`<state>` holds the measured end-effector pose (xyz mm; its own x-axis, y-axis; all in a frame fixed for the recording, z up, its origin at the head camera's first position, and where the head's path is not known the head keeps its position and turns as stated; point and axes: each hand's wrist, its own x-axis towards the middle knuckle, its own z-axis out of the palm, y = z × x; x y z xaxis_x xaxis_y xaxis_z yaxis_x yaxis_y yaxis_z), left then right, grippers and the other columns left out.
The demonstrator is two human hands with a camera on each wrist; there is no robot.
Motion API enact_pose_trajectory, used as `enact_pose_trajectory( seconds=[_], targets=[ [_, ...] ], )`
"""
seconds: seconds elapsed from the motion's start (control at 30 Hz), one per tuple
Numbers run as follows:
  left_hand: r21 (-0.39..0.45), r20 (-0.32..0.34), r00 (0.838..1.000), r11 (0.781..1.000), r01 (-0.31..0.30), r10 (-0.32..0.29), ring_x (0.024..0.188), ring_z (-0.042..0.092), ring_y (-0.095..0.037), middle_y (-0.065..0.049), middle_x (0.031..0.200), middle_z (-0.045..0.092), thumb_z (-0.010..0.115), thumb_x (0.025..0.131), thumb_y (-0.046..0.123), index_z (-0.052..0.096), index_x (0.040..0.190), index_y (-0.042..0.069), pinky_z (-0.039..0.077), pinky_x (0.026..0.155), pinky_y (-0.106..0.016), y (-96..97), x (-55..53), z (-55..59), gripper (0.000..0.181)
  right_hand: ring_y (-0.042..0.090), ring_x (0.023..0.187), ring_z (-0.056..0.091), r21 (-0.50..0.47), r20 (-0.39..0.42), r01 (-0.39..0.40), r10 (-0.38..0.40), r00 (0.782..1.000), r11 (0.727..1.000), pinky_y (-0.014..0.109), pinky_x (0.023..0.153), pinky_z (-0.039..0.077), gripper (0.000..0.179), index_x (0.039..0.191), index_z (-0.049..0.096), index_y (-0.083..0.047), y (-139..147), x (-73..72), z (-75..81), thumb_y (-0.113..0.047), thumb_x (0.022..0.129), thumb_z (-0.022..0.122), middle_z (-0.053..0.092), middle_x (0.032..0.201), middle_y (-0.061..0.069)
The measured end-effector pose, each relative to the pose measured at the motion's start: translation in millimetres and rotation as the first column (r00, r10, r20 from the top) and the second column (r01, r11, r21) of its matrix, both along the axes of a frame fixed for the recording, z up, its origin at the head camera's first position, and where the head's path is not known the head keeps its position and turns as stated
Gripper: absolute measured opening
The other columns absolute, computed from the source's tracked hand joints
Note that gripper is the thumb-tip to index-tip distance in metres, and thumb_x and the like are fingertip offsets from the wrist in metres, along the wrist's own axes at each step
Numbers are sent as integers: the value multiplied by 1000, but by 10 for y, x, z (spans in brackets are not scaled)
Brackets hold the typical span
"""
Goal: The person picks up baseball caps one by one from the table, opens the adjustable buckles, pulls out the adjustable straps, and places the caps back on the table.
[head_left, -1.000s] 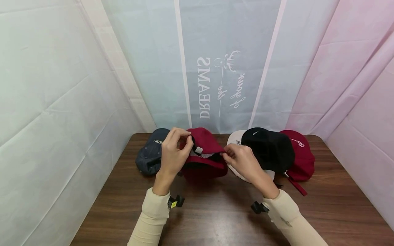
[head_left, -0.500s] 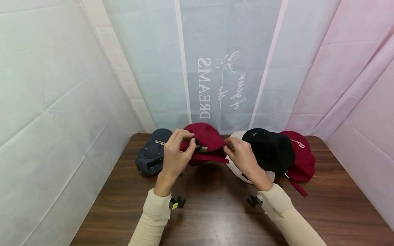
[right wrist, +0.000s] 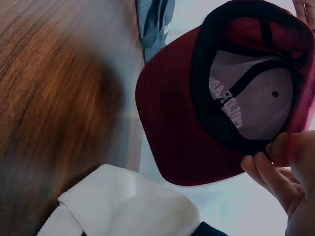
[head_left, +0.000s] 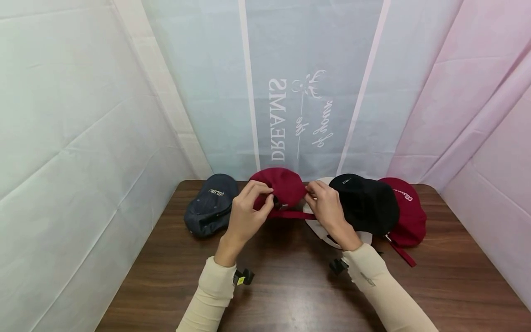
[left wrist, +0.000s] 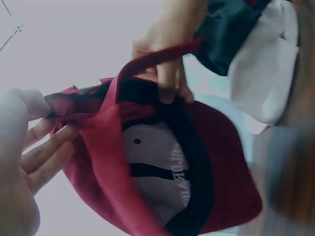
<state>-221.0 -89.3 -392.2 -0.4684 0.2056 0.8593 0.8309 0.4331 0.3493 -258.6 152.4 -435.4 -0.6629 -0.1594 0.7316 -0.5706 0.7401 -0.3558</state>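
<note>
Both hands hold a dark red baseball cap (head_left: 286,182) up over the back of the table. My left hand (head_left: 250,210) pinches the band at the cap's left side, near the strap buckle (head_left: 284,206). At the right edge my right hand (head_left: 327,207) pinches the rim between thumb and fingers. A loose red strap (left wrist: 147,60) hangs across the opening. In the right wrist view the brim (right wrist: 170,108) and the pale lining with lettering (right wrist: 256,91) show, the cap's inside facing that camera.
A navy cap (head_left: 211,203) lies on the wooden table (head_left: 282,286) to the left. Right of the hands, a white cap (head_left: 323,233), a black cap (head_left: 365,205) and another red cap (head_left: 408,216) overlap in a row. A fabric backdrop (head_left: 224,92) stands behind the table.
The red cap has tilted up and turned, its opening now less visible from the head view. The loose strap has come into sight. Both hands have shifted slightly, keeping their pinch.
</note>
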Motion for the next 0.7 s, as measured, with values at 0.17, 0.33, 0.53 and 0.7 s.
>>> enact_pose_trajectory(
  seconds=[0.17, 0.33, 0.53, 0.7],
  targets=[
    [-50, 51, 999, 999, 5, -3, 88, 71, -19, -7, 104, 70, 73, 94, -1, 73, 105, 6, 62, 73, -29, 19, -5, -137, 13, 28, 83, 80, -7, 7, 14, -14, 1000, 1000, 45, 73, 65, 15, 87, 68, -6, 14, -63, -54, 7, 87, 76, 74, 92, 13],
    [-75, 78, 997, 997, 8, -2, 84, 70, -17, -5, 105, 70, 73, 94, -1, 73, 104, 8, 58, 68, -25, 32, -14, -242, 13, 31, 85, 79, 15, 59, 26, -27, 998, 1000, 46, 75, 65, 13, 92, 69, -5, 29, -70, -70, 7, 89, 74, 75, 95, 14],
    [-144, 112, 994, 990, -2, 18, 81, 69, -14, -3, 104, 70, 72, 93, 0, 72, 102, 10, 55, 67, -22, 47, -23, -395, 13, 34, 83, 72, 169, 144, 62, -86, 986, 984, 49, 70, 61, 14, 93, 70, -4, 37, -66, -97, 9, 88, 71, 70, 92, 13],
    [-208, 189, 981, 978, 7, 33, 76, 63, -11, -1, 103, 69, 71, 95, 2, 71, 103, 12, 51, 65, -19, 60, -28, -558, 13, 34, 82, 66, 331, 73, 85, -116, 991, 940, 47, 67, 58, 17, 81, 67, -6, 33, -95, -172, 9, 83, 74, 68, 80, 11]
  ],
)
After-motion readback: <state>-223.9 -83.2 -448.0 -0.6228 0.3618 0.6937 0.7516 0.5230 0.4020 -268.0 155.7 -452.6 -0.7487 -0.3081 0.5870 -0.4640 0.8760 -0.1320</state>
